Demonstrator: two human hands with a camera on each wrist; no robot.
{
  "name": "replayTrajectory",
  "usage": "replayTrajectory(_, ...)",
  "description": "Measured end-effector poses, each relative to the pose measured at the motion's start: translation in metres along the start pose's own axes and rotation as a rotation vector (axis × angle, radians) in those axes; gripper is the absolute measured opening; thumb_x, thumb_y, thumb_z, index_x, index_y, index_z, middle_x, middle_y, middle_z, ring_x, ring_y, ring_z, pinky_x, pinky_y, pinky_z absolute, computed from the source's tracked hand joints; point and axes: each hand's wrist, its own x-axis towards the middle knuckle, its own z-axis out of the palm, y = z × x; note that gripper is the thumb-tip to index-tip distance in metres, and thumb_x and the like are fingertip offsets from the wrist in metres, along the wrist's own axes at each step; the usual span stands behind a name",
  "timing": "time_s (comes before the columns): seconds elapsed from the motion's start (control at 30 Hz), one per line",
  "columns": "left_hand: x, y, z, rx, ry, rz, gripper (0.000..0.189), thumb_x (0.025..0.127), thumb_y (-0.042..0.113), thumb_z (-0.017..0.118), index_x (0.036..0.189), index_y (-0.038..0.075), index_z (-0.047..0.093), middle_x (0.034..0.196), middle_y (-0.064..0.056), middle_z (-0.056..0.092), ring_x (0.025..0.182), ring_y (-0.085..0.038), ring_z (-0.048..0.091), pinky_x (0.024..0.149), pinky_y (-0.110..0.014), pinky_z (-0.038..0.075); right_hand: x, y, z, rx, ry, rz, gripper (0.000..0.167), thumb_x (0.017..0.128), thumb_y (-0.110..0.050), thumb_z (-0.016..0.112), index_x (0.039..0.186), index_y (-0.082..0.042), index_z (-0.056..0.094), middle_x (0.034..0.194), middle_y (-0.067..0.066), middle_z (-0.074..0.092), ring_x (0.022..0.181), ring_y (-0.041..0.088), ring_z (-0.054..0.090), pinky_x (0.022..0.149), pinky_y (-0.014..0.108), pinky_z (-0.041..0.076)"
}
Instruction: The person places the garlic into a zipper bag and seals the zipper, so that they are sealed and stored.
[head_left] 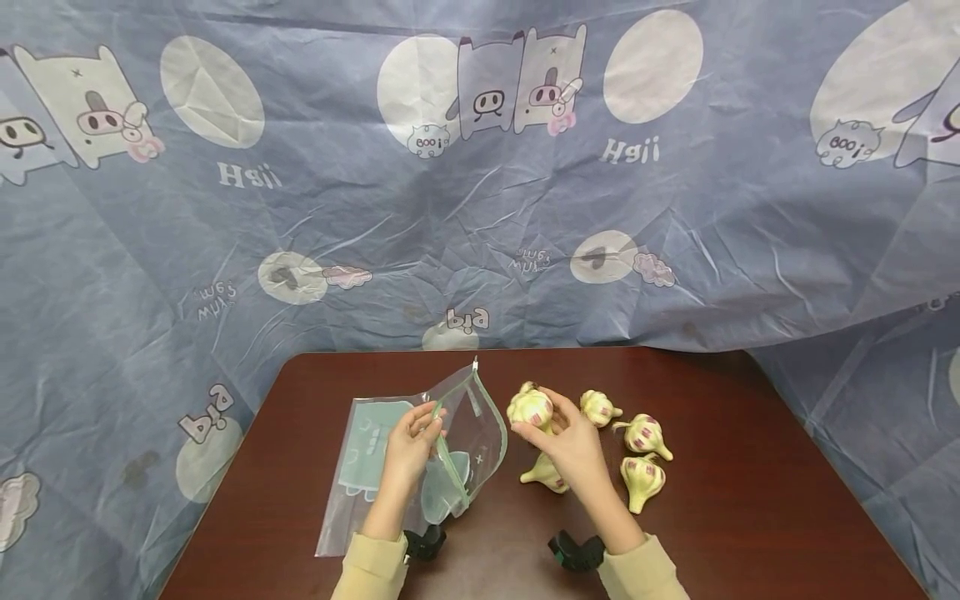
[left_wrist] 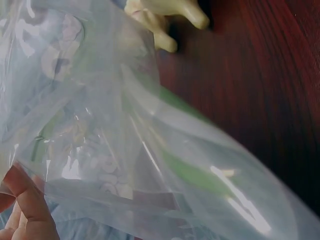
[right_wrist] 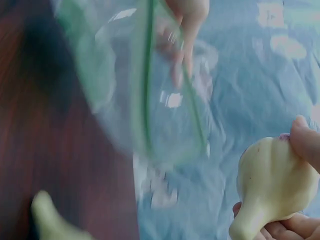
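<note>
In the head view my left hand (head_left: 411, 440) pinches the edge of a clear zip bag (head_left: 480, 442) with a green seal strip, its mouth spread toward the right. My right hand (head_left: 572, 437) holds a garlic bulb (head_left: 529, 407) up beside the bag's mouth, apart from it. The right wrist view shows that garlic bulb (right_wrist: 275, 180) between the thumb and fingers, its stem pointing down. Under the right hand another garlic bulb (head_left: 547, 475) lies on the table, partly hidden. Through the left wrist view the bag's film (left_wrist: 100, 125) covers much of the picture.
Beyond the right hand lie several garlic bulbs (head_left: 642, 435) on the dark wooden table (head_left: 720, 500). A flat clear bag with a pale green print (head_left: 371, 442) lies left. Patterned blue cloth (head_left: 480, 208) hangs behind. Black devices sit by both wrists.
</note>
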Motion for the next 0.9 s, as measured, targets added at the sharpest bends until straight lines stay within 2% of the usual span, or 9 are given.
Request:
replayTrajectory(0.1,0.0,-0.002,0.003,0.009,-0.007,0.002,0.04,0.097,0.009,0.061,0.136,0.004,0.053,0.129,-0.016,0.065,0.083,-0.01,0.065,0.058,-0.017,0.044,0.007,-0.01,0.021,0.063,-0.076,-0.016,0.071,0.079,-0.027,0.084,0.14,-0.008,0.053,0.139,0.019,0.057,0.124,0.03,0.059,0.093,0.035,0.055)
replayTrajectory(0.17,0.0,-0.003,0.006,0.006,-0.009,0.008,0.039,0.097,0.008,0.06,0.135,0.003,0.053,0.128,-0.017,0.065,0.082,-0.011,0.065,0.058,-0.017,0.044,0.011,-0.012,0.032,0.066,-0.116,-0.015,0.073,0.079,-0.028,0.084,0.141,-0.007,0.052,0.14,0.02,0.055,0.126,0.032,0.057,0.094,0.036,0.054)
replayTrajectory(0.37,-0.001,-0.004,0.011,-0.003,0.003,0.015,0.037,0.097,0.005,0.06,0.133,0.001,0.055,0.126,-0.019,0.066,0.08,-0.01,0.066,0.056,-0.016,0.042,0.019,-0.003,0.054,0.061,-0.186,-0.027,0.074,0.079,-0.028,0.083,0.141,-0.004,0.05,0.14,0.022,0.054,0.13,0.036,0.053,0.1,0.043,0.05)
replayTrajectory(0.47,-0.002,-0.003,0.011,-0.01,0.008,0.017,0.037,0.097,0.005,0.06,0.133,0.001,0.054,0.126,-0.02,0.066,0.079,-0.01,0.065,0.055,-0.016,0.042,0.022,0.004,0.06,-0.04,-0.208,-0.045,0.075,0.079,-0.031,0.083,0.14,-0.004,0.05,0.136,0.022,0.057,0.125,0.035,0.057,0.096,0.044,0.052)
replayTrajectory(0.57,-0.002,-0.002,0.011,-0.009,0.006,0.019,0.039,0.097,0.007,0.06,0.135,0.001,0.053,0.128,-0.019,0.065,0.08,-0.011,0.065,0.055,-0.017,0.042,0.023,0.011,0.063,-0.222,-0.227,-0.083,0.075,0.078,-0.036,0.083,0.139,-0.005,0.052,0.127,0.02,0.064,0.113,0.032,0.065,0.085,0.042,0.057)
replayTrajectory(0.67,-0.003,-0.001,0.01,-0.007,0.001,0.017,0.04,0.097,0.009,0.061,0.136,0.003,0.053,0.129,-0.017,0.065,0.081,-0.012,0.065,0.055,-0.017,0.042,0.025,0.015,0.065,-0.37,-0.269,-0.144,0.072,0.078,-0.035,0.083,0.136,-0.004,0.055,0.116,0.016,0.069,0.096,0.026,0.067,0.071,0.037,0.055)
replayTrajectory(0.83,-0.004,0.001,0.011,-0.009,-0.01,0.02,0.039,0.097,0.008,0.061,0.135,0.004,0.053,0.13,-0.018,0.064,0.078,-0.008,0.063,0.055,-0.015,0.041,0.03,0.02,0.07,-0.49,-0.368,-0.231,0.067,0.076,-0.028,0.084,0.131,0.0,0.058,0.108,0.013,0.069,0.077,0.017,0.061,0.059,0.027,0.049)
replayTrajectory(0.9,-0.005,0.001,0.011,-0.007,-0.006,0.02,0.038,0.097,0.007,0.06,0.134,0.004,0.054,0.129,-0.018,0.064,0.078,-0.008,0.063,0.055,-0.015,0.041,0.032,0.023,0.073,-0.522,-0.397,-0.248,0.064,0.075,-0.027,0.085,0.128,0.0,0.06,0.107,0.012,0.07,0.077,0.016,0.061,0.061,0.027,0.049)
